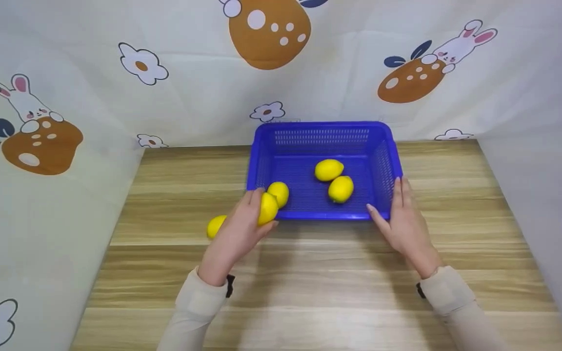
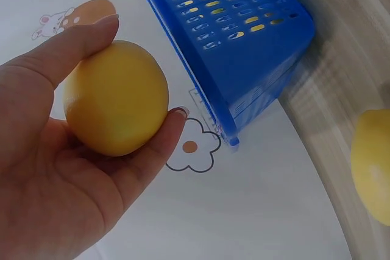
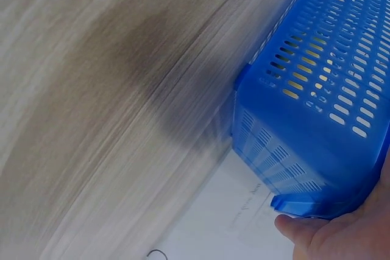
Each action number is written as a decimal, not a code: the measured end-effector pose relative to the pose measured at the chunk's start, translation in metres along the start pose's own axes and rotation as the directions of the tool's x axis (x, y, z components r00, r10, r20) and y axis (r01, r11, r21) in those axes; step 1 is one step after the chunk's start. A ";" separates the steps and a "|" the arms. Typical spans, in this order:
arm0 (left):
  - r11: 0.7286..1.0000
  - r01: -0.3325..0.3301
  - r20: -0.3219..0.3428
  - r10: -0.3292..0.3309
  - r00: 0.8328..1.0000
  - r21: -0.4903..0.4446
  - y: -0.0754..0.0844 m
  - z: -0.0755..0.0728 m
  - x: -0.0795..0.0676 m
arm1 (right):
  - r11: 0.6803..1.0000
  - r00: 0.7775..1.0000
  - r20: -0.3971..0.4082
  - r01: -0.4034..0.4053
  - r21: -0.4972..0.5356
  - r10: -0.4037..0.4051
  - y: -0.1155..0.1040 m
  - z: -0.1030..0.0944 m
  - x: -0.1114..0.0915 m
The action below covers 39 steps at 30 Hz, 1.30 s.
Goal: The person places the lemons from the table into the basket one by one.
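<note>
My left hand [image 1: 234,229] holds a yellow lemon [image 2: 116,98] between thumb and fingers, over the front left corner of a blue plastic basket [image 1: 330,215]. Inside the basket, two lemons lie side by side near the middle, one behind [image 1: 329,169] and one in front [image 1: 341,189]. Another lemon [image 1: 279,193] shows at the basket's front left, partly covered by the held one. On the table, a further lemon [image 1: 215,226] is half hidden behind my left hand. My right hand [image 1: 408,224] rests at the basket's front right corner, fingers extended along the right side, thumb at the front rim.
The basket stands on a wood-grain table [image 1: 320,282], close to the back edge. A pale cloth [image 1: 188,102] printed with rabbits and flowers hangs behind the table and along both sides.
</note>
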State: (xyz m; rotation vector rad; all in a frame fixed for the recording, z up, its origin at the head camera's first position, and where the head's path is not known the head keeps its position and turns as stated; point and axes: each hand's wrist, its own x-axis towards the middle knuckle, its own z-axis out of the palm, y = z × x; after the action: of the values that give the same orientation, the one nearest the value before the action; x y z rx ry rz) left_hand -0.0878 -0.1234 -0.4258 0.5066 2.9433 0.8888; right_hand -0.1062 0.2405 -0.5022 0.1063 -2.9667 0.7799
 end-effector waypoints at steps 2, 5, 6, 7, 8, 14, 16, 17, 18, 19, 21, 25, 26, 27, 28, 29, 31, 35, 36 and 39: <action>1.000 0.002 0.015 -0.002 1.000 -0.001 0.001 -0.002 0.004 | 1.000 1.000 -0.003 0.003 0.000 -0.003 0.000 0.000 0.000; 1.000 0.000 0.043 0.000 0.999 0.006 0.002 -0.004 0.009 | 1.000 1.000 -0.009 0.006 0.002 -0.006 0.000 0.000 0.000; 1.000 -0.004 0.049 0.004 0.999 0.009 0.002 -0.005 0.011 | 1.000 1.000 -0.009 0.006 0.003 -0.006 0.001 0.000 -0.001; 1.000 -0.011 0.056 0.010 0.998 0.012 0.003 -0.006 0.013 | 1.000 1.000 -0.010 0.006 0.003 -0.006 0.001 0.000 -0.001; 1.000 -0.018 0.061 0.018 0.998 0.012 0.003 -0.007 0.014 | 1.000 1.000 -0.012 0.005 0.004 -0.005 0.001 0.000 -0.001; 0.997 -0.078 0.066 0.077 0.995 0.008 0.003 -0.011 0.023 | 1.000 0.999 -0.029 0.018 0.001 -0.018 0.001 0.001 -0.001; 0.996 -0.088 0.076 0.087 0.993 0.011 0.002 -0.011 0.025 | 1.000 0.999 -0.027 0.019 0.002 -0.019 0.001 0.002 -0.001; 0.996 -0.091 0.083 0.089 0.992 0.013 0.002 -0.012 0.027 | 1.000 1.000 -0.025 0.018 0.001 -0.018 0.001 0.002 -0.001; 0.996 -0.092 0.092 0.091 0.992 0.015 0.001 -0.012 0.028 | 1.000 1.000 -0.024 0.016 0.001 -0.016 0.001 0.002 -0.001; 0.996 -0.092 0.099 0.091 0.991 0.015 0.001 -0.012 0.029 | 1.000 1.000 -0.021 0.014 0.000 -0.014 0.001 0.003 -0.001; 0.996 -0.093 0.107 0.091 0.990 0.012 0.001 -0.012 0.032 | 1.000 1.000 -0.014 0.007 0.002 -0.007 0.002 0.003 -0.001; 0.995 -0.095 0.125 0.093 0.988 0.010 0.003 -0.015 0.038 | 1.000 1.000 -0.001 -0.002 0.004 0.002 0.002 0.002 -0.001; 0.995 -0.094 0.135 0.091 0.987 0.013 0.003 -0.016 0.039 | 1.000 1.000 0.003 -0.004 0.005 0.004 0.001 0.001 -0.001; 0.995 -0.099 0.139 0.096 0.986 0.016 0.003 -0.017 0.041 | 1.000 1.000 0.005 -0.005 0.004 0.005 0.001 0.001 -0.001; 0.994 -0.103 0.147 0.099 0.984 0.020 0.004 -0.018 0.043 | 1.000 1.000 0.007 -0.006 0.002 0.006 0.001 0.001 -0.001; 0.994 -0.108 0.154 0.103 0.983 0.025 0.004 -0.019 0.045 | 1.000 1.000 0.008 -0.006 0.000 0.006 0.001 0.001 -0.001; 0.992 -0.120 0.165 0.113 0.980 0.036 0.006 -0.021 0.048 | 1.000 1.000 0.006 -0.005 -0.006 0.005 0.002 0.001 -0.001; 0.990 -0.136 0.189 0.125 0.974 0.046 0.009 -0.025 0.056 | 1.000 1.000 -0.007 0.004 -0.013 -0.004 0.002 0.001 -0.001; 0.990 -0.134 0.198 0.123 0.972 0.043 0.010 -0.026 0.058 | 1.000 1.000 -0.009 0.005 -0.013 -0.005 0.002 0.002 -0.001; 0.991 -0.125 0.218 0.114 0.969 0.037 0.011 -0.027 0.065 | 1.000 1.000 -0.016 0.012 -0.009 -0.012 0.001 0.002 -0.001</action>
State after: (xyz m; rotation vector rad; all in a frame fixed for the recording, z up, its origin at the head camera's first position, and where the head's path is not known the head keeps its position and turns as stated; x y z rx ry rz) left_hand -0.1493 -0.1092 -0.3930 0.7395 2.7684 0.7183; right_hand -0.1056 0.2400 -0.5042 0.1171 -2.9516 0.7618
